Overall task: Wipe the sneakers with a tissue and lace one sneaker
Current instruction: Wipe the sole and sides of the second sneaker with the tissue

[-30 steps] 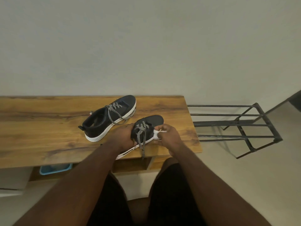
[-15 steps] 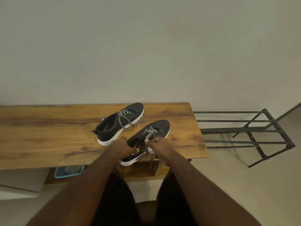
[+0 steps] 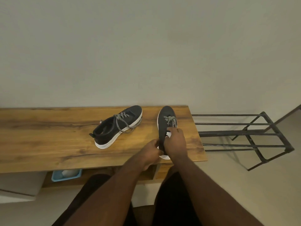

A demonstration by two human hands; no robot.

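Note:
Two black sneakers with white soles and speckled laces rest on a wooden table (image 3: 48,141). The left sneaker (image 3: 117,126) lies alone near the middle, laces loose. The right sneaker (image 3: 166,123) stands near the table's right end, toe pointing away from me. My left hand (image 3: 150,151) grips its heel from the left. My right hand (image 3: 175,142) presses a white tissue (image 3: 168,134) against the shoe's upper, just below the laces. Most of the tissue is hidden under my fingers.
A black metal rack (image 3: 247,132) stands on the floor right of the table. A blue tray (image 3: 66,174) sits on a shelf under the tabletop. The wall runs close behind the table. My legs are below the front edge.
The right sneaker has gone from raised and tilted at the front edge to flat on the table, further right, toe turned away. Both hands followed it, the tissue staying in my right hand.

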